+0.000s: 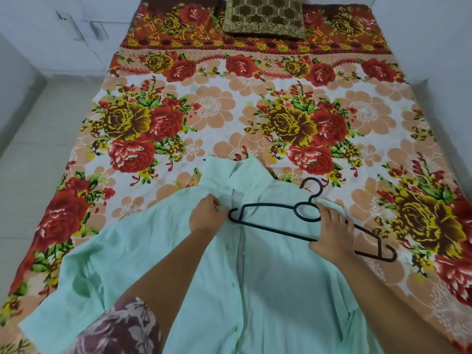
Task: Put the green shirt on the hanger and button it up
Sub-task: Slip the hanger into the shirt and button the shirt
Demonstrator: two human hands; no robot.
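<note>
The pale green shirt (268,277) lies spread on the bed, collar pointing away from me, its front unbuttoned down the middle. A black hanger (270,206) lies on top of it near the collar, hook pointing to the far right, one arm sticking out past the shirt on the right. My left hand (205,213) pinches the left front edge of the shirt just below the collar, beside the hanger's left tip. My right hand (330,232) grips the hanger at its lower bar, near the neck ring.
The bed is covered by a floral sheet (217,118) in red, yellow and peach. A brown patterned pillow (264,16) lies at the far end. Pale floor (30,159) runs along the left side, white walls at left and right.
</note>
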